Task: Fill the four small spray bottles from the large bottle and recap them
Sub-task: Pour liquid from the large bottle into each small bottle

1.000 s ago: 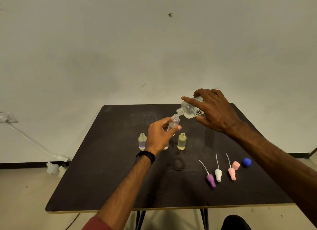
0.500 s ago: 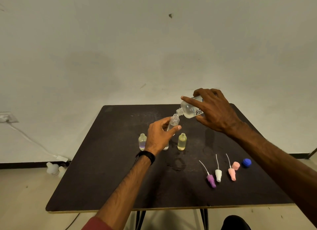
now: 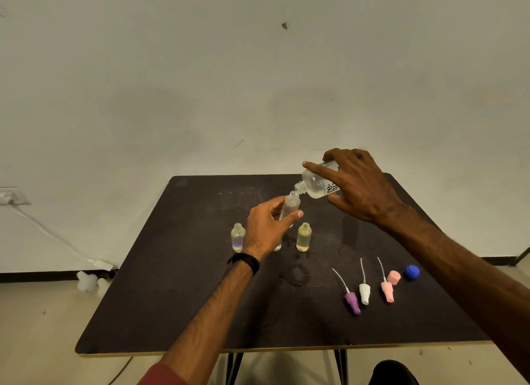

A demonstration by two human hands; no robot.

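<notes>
My right hand (image 3: 361,189) grips the large clear bottle (image 3: 317,184), tilted with its neck down to the left. Its mouth meets the open neck of a small clear spray bottle (image 3: 291,204), which my left hand (image 3: 266,227) holds raised above the table. Two uncapped small bottles stand on the dark table (image 3: 177,284): one with a purple tint (image 3: 238,237) left of my hand, a yellowish one (image 3: 304,237) to the right. The base of another small bottle (image 3: 277,247) shows behind my left hand. Purple (image 3: 352,302), white (image 3: 364,293) and pink (image 3: 387,291) spray heads lie at the front right.
A loose pink cap (image 3: 393,277) and a blue cap (image 3: 412,271) lie right of the spray heads. A wet patch (image 3: 296,274) marks the table's middle. On the floor at the left are white plastic bottles (image 3: 87,283) and a cable running to a wall socket (image 3: 11,196).
The large bottle has tipped slightly more over the small bottle. Both hands stay almost where they were.
</notes>
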